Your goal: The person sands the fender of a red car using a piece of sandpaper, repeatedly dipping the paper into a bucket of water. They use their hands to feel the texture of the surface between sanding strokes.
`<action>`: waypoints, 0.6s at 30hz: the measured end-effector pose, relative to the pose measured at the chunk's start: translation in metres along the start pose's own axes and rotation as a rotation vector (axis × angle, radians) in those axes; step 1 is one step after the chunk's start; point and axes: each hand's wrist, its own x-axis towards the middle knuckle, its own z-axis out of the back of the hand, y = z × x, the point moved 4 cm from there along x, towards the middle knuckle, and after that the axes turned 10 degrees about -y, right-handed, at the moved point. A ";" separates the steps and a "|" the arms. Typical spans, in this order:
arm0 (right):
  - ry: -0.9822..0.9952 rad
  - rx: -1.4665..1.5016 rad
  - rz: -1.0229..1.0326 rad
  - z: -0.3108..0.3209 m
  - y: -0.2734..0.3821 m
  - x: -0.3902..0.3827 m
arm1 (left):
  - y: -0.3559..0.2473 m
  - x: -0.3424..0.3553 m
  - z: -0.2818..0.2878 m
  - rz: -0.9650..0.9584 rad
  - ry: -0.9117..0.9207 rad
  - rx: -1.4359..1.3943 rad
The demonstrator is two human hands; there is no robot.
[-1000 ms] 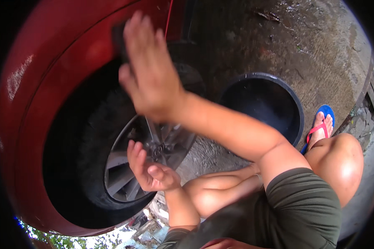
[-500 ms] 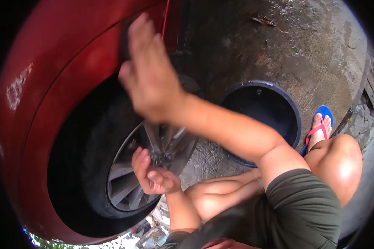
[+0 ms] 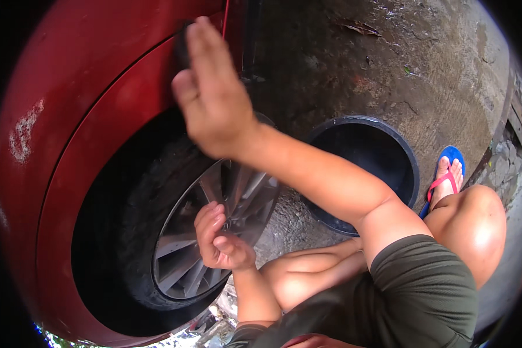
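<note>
Raised at the red car's fender [image 3: 58,191], my right hand [image 3: 217,104] has its fingers pressed together and its thumb apart. A dark pad-like thing [image 3: 182,46] shows behind these fingers, against the red paint; its kind is mostly hidden. Lower down, my left hand [image 3: 223,240] hovers in front of the wheel's spoked grey rim [image 3: 182,278]. Its fingers are loosely curved, the thumb stands apart, and nothing shows in it. The black tyre [image 3: 139,261] sits inside the dark wheel arch.
A black round tub [image 3: 359,120] stands on the wet concrete ground [image 3: 435,87], right of the wheel. My bent legs and one foot in a blue flip-flop [image 3: 453,155] with red straps are at the right. The fender bears a pale scuffed patch [image 3: 23,133].
My right hand has shifted slightly right, still at the fender with the dark pad-like thing. My left hand has moved a little right, its fingers somewhat more curled. The car appears slightly further right.
</note>
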 end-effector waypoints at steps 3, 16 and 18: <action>0.204 0.083 0.176 0.004 0.030 -0.035 | 0.003 -0.001 0.003 -0.035 0.069 0.118; 0.200 0.029 0.082 0.002 0.013 -0.034 | 0.002 -0.001 -0.013 0.001 0.092 0.063; 0.209 0.023 0.096 0.000 0.016 -0.033 | 0.003 0.000 -0.010 -0.017 0.139 0.093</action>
